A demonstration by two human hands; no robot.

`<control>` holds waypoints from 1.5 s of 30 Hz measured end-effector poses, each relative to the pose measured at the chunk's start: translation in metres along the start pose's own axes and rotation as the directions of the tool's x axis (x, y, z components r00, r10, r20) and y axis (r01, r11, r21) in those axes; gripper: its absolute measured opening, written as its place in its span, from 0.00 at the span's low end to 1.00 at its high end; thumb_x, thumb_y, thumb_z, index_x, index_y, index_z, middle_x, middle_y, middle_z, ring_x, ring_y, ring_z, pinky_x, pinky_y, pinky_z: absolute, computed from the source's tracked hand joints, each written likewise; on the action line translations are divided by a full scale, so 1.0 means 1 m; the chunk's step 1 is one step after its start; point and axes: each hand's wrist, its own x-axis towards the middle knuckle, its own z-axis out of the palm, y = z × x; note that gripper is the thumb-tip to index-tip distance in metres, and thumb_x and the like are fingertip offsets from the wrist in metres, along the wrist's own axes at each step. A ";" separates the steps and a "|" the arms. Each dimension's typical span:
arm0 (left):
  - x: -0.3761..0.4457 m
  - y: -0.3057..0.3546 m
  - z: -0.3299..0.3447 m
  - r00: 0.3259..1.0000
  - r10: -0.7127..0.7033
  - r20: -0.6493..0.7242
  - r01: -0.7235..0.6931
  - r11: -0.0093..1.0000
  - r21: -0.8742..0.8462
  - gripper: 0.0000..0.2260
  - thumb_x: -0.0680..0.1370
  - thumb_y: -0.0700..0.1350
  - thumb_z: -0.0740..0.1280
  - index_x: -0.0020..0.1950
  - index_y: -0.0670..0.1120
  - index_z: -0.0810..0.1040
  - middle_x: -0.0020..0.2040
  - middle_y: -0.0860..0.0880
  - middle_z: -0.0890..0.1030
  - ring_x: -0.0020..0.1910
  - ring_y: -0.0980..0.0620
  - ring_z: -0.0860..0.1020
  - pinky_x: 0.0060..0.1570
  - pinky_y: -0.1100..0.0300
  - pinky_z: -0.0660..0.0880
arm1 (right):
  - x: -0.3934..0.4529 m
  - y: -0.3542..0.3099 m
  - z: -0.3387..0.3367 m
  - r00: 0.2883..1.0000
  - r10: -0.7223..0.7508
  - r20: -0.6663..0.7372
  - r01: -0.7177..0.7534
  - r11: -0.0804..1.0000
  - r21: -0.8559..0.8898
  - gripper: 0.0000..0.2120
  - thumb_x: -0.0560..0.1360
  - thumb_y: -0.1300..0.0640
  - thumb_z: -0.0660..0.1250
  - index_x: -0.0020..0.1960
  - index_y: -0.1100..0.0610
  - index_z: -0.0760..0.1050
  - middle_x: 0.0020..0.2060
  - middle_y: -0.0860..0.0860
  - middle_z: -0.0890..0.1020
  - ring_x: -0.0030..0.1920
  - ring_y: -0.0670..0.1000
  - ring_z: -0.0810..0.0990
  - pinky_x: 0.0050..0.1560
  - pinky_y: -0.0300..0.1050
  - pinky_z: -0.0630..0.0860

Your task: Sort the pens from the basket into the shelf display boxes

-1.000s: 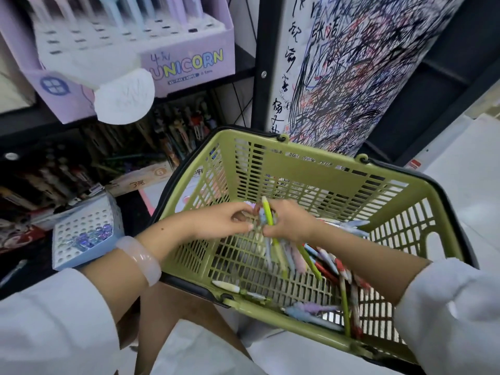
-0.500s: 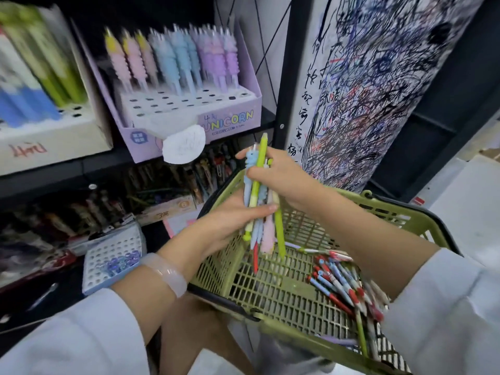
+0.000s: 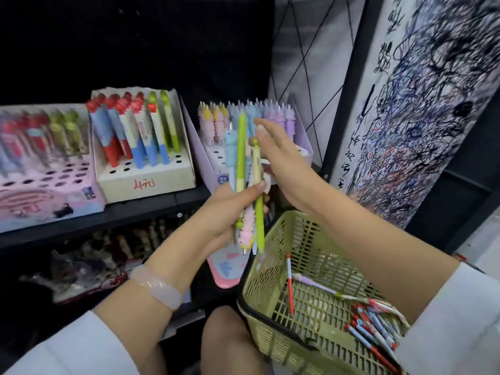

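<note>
My left hand (image 3: 230, 209) grips a bundle of pens (image 3: 244, 169) upright: green, pale blue and pink ones. My right hand (image 3: 281, 161) hovers just right of the bundle's tops with fingers straight, one fingertip near the top of a green pen. The olive green basket (image 3: 273, 269) sits low on the right with several red, blue and purple pens (image 3: 370, 318) lying in it. On the shelf behind stand three display boxes: a lilac one (image 3: 300, 125) with pastel pens, a white one (image 3: 146, 180) with red, blue and green pens, and a pink one (image 3: 46, 193).
A scribbled test board (image 3: 422, 109) rises on the right beside a black post (image 3: 343, 90). A lower shelf (image 3: 108, 253) holds dark packs of pens and a pink tray (image 3: 230, 266). My knee (image 3: 230, 345) shows below the basket.
Both hands rose out of the basket with the pen bundle and now hold it in front of the lilac box. My right hand let go of the bundle; the left hand holds it alone.
</note>
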 end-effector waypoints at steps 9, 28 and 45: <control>-0.026 0.021 -0.064 0.974 0.152 -0.170 -0.119 0.975 0.188 0.05 0.77 0.44 0.65 0.51 0.51 0.78 0.42 0.46 0.82 0.39 0.51 0.79 0.42 0.55 0.77 | -0.004 -0.009 0.058 0.990 0.053 0.128 -0.027 0.980 -0.199 0.06 0.75 0.56 0.68 0.47 0.58 0.74 0.37 0.52 0.78 0.34 0.49 0.80 0.43 0.45 0.82; -0.092 0.092 -0.216 0.782 0.300 -0.546 -0.140 0.939 0.316 0.11 0.79 0.49 0.62 0.50 0.41 0.77 0.35 0.28 0.76 0.33 0.41 0.76 0.40 0.50 0.74 | 0.066 -0.064 0.203 0.932 -0.356 0.067 0.359 0.879 -0.314 0.04 0.80 0.57 0.59 0.49 0.55 0.64 0.38 0.60 0.81 0.37 0.56 0.82 0.42 0.58 0.79; -0.054 0.083 -0.194 0.862 0.255 -0.439 -0.155 0.956 0.251 0.09 0.78 0.46 0.64 0.52 0.43 0.79 0.39 0.44 0.84 0.32 0.53 0.81 0.32 0.61 0.77 | 0.109 -0.021 0.108 0.882 -0.455 -0.121 0.314 0.759 -0.570 0.06 0.79 0.59 0.60 0.47 0.57 0.63 0.28 0.49 0.73 0.29 0.46 0.71 0.29 0.34 0.66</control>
